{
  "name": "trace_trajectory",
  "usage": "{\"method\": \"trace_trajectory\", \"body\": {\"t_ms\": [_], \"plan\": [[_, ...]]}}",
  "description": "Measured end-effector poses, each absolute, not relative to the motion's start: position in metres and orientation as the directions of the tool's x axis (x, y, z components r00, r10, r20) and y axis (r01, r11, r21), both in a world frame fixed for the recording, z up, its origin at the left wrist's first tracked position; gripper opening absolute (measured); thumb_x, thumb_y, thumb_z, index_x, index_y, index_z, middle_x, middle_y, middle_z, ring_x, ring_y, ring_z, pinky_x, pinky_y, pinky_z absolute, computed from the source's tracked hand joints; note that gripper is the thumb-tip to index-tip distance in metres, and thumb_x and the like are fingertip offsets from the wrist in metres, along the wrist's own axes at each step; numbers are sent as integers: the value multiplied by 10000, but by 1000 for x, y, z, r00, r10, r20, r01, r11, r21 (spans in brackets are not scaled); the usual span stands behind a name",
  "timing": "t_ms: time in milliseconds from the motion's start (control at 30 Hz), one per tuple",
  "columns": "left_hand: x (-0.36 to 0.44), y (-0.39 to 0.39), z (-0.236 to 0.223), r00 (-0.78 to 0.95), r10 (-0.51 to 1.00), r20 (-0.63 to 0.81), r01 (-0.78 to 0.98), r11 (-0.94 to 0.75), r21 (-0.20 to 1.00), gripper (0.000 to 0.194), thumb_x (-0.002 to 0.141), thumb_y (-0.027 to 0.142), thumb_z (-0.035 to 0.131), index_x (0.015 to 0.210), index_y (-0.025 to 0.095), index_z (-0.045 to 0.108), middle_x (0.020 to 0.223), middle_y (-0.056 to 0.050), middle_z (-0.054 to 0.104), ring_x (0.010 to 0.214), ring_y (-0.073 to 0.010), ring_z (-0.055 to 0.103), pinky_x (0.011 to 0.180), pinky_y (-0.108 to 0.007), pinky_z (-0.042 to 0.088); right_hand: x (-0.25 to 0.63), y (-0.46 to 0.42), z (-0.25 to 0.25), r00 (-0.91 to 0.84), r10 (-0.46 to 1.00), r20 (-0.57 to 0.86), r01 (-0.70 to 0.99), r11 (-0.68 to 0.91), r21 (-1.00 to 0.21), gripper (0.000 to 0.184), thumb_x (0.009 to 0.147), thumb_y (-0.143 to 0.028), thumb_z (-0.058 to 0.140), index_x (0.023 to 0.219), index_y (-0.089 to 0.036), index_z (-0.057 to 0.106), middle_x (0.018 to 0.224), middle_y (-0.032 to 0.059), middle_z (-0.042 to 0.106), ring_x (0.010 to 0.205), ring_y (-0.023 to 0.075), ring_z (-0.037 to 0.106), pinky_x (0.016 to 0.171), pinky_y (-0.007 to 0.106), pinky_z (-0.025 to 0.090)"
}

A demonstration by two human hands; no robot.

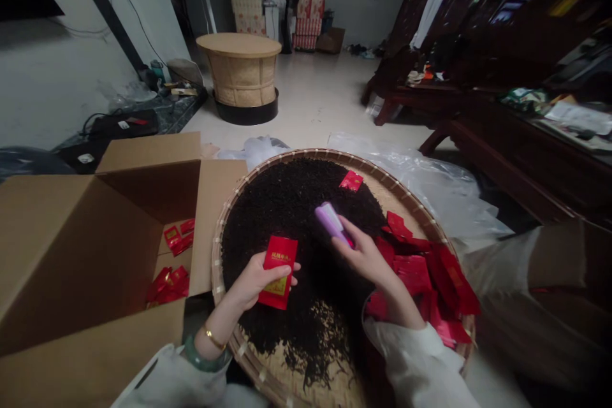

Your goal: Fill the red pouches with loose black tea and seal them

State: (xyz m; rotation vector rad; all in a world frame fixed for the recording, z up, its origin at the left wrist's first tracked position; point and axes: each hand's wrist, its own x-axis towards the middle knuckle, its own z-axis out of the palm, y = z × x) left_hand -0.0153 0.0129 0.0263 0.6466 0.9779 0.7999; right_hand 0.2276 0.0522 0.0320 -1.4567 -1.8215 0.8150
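Note:
My left hand (261,280) grips a red tea packet (281,255) with gold print, held upright over the dark loose tea leaves (287,197). My right hand (361,252) is closed around a small purple-and-white handheld device (329,217), whose exact kind I cannot make out. A bit of red shows beneath its fingers. The leaves lie in a wide round bamboo tray (220,236). One red packet (351,180) rests on them at the far side. Under and beside my right forearm, a heap of red packets (415,274) fills the tray's right side.
At the left stands an open cardboard box (57,255) with several red packets (169,284) inside. Clear plastic sheeting (421,172) lies behind the tray. Farther off are a round woven stand (241,76) and dark wooden furniture (507,159).

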Motion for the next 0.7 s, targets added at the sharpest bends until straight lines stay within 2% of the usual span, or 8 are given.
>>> {"method": "trace_trajectory", "body": {"t_ms": [100, 233, 433, 600, 700], "plan": [[-14, 12, 26, 323, 834, -448, -251, 532, 809, 432, 592, 305, 827, 918, 96, 634, 923, -154, 734, 634, -190, 686, 573, -272, 526, 211, 46, 55, -429, 903, 6, 467, 227, -855, 543, 819, -433, 587, 1290, -168, 532, 1246, 96, 616, 1078, 270, 590, 921, 394, 454], [-13, 11, 25, 337, 838, -429, -205, 510, 835, 424, 567, 324, 836, 867, 96, 641, 772, -97, 731, 620, -197, 687, 601, -280, 522, 190, 45, 75, -579, 813, -70, 479, 269, -836, 458, 846, -424, 576, 1224, -166, 602, 1120, 84, 688, 942, 253, 642, 833, 352, 480], [-12, 10, 25, 359, 820, -446, -120, 514, 849, 429, 578, 371, 819, 855, 90, 653, 674, -84, 719, 610, -193, 675, 610, -281, 507, 173, 46, 78, -590, 802, -95, 544, 308, -780, 315, 873, -367, 558, 1104, -192, 681, 906, 38, 734, 724, 191, 639, 656, 255, 444], [-13, 9, 24, 367, 822, -435, -162, 517, 841, 458, 559, 397, 832, 841, 96, 632, 698, -94, 714, 623, -211, 678, 613, -293, 504, 170, 46, 75, -581, 809, -90, 546, 306, -780, 294, 900, -360, 515, 1061, -190, 693, 848, 18, 725, 690, 167, 610, 643, 234, 410], [-12, 9, 22, 383, 818, -430, -250, 540, 804, 547, 582, 524, 788, 888, 96, 636, 809, -128, 721, 648, -233, 686, 621, -317, 510, 172, 45, 74, -575, 813, -88, 551, 306, -776, 313, 909, -384, 496, 1059, -189, 689, 858, 22, 727, 704, 167, 606, 657, 233, 405]]}}
